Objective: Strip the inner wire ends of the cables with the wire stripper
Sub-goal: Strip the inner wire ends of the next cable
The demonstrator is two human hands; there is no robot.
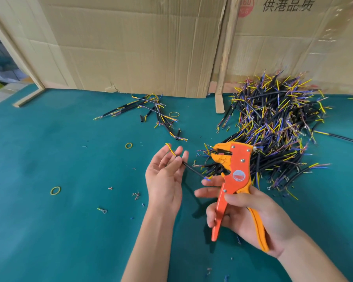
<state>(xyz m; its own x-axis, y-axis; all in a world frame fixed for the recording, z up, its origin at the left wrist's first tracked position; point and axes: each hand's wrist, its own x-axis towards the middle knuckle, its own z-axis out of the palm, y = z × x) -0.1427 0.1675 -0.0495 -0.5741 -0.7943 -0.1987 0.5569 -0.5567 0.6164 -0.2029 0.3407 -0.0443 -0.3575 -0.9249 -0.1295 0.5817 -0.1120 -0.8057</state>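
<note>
We see a short black cable [192, 168] held above the green tabletop [49, 220], just left of the orange wire stripper [235, 180]; our left hand [165, 180] holds it between loosely spread fingers, its yellow inner wire sticking up past them; our right hand [245, 212] is wrapped round the stripper's handles, head pointing up; behind the stripper lies a large cable pile [273, 129]; left of that, a smaller cable bunch [151, 112] and yellow rubber bands [55, 190]; cardboard sheets [130, 47] stand behind.
</note>
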